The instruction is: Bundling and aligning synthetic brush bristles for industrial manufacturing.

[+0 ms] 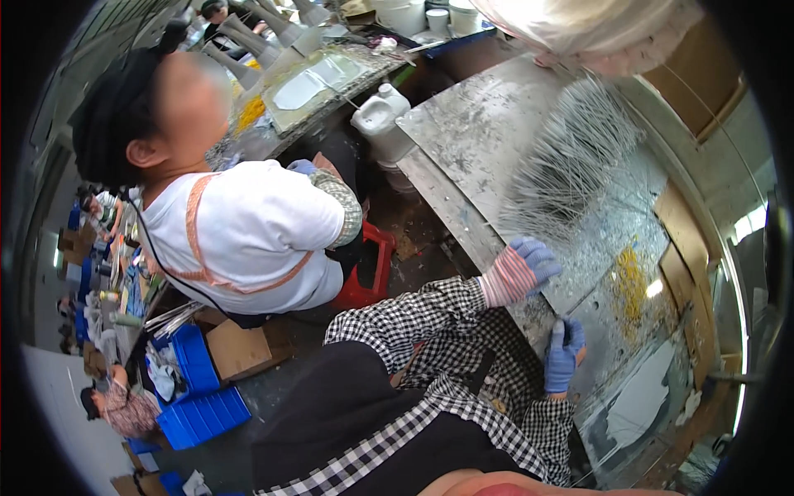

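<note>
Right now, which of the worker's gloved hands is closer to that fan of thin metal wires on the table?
Left. The left hand rests on the metal table just below the wires; the right hand sits farther down the table edge.

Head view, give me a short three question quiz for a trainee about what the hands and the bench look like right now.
1. True or false: both of the person's hands wear blue gloves.
2. What lies fanned out on the metal bench beyond the left hand? A) thin metal rods B) folded cloth C) paint cans
3. Fill in: the co-worker in the white top sits on a ___ stool.

Key
1. True: the left hand rests on the bench edge, and the right hand lies on the bench nearer the person; both gloves are blue.
2. A: a spread of thin metal rods.
3. Red.
</note>
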Available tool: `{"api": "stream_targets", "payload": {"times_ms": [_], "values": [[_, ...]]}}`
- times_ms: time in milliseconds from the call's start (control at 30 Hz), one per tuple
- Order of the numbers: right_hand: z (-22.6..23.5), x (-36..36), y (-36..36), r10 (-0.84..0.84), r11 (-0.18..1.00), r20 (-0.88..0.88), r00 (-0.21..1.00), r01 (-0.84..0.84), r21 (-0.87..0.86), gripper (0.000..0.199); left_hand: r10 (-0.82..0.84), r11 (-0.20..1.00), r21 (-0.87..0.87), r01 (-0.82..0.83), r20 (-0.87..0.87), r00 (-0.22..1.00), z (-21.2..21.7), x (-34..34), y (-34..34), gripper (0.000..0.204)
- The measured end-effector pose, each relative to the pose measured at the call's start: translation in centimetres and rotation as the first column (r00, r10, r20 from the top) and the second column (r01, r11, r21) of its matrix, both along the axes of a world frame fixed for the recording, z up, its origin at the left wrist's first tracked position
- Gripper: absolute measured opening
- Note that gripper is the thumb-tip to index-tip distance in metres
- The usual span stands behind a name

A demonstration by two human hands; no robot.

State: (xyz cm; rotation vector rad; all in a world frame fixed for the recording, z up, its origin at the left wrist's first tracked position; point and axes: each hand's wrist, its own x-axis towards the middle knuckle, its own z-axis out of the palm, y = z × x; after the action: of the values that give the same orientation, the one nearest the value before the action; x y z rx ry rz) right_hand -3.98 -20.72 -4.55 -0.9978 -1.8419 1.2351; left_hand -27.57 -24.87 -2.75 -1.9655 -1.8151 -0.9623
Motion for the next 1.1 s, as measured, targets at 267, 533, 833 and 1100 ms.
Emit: {"api": "stream_targets", "payload": {"times_ms": [267, 533, 833, 1100], "values": [[0.4, -0.6, 0.2, 0.02, 0.998, -0.012, 1.0, -0.02, -0.063, 0.016, 0.014, 0.999, 0.053, -0.012, -0.041, 0.999, 1.0, -0.5, -0.3, 0.036], [0.5, -0.2, 0.0, 0.011, 0.996, 0.025, 1.0, -0.009, -0.094, 0.016, 0.004, 0.998, 0.064, -0.005, 0.015, 1.0, 0.3, -0.3, -0.1, 0.032], [0.3, -0.3, 0.2, 0.035, 0.998, 0.037, 0.999, -0.033, -0.055, 0.017, -0.011, 0.997, 0.072, 0.008, 0.042, 0.999, 0.5, -0.4, -0.2, 0.031], [1.2, -0.5, 0.0, 0.031, 0.996, 0.049, 0.998, -0.027, -0.087, 0.017, -0.038, 0.997, 0.067, 0.034, 0.072, 0.997, 0.7, -0.5, -0.2, 0.029]]}}
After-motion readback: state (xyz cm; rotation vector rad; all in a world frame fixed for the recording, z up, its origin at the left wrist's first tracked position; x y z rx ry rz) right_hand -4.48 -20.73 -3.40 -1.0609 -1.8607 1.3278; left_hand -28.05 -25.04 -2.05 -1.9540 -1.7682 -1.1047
